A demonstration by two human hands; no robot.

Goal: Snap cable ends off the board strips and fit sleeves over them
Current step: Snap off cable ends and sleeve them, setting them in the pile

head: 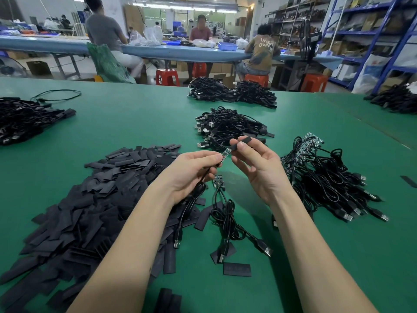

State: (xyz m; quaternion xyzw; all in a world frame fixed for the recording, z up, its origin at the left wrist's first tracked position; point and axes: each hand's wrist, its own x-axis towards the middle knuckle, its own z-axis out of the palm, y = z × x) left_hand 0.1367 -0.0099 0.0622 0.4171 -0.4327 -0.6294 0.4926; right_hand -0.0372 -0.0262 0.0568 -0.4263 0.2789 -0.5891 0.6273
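My left hand [194, 169] pinches a small green board end [225, 153] of a black cable [191, 204] that hangs down to the table. My right hand [257, 162] holds a black sleeve [241, 143] between thumb and fingers, its mouth touching the tip of the board end. Below the hands another cable with a board end [218, 182] lies on the green table [135, 123]. A big heap of flat black sleeves [94, 199] lies to the left. Cables still on board strips [313, 143] are piled to the right.
Bundles of sleeved cables [228, 127] lie beyond my hands, with more piles at the far middle [232, 92], far left [24, 119] and far right [397, 100]. Loose sleeves [237, 269] lie near the front. People sit at a blue bench [171, 53] behind.
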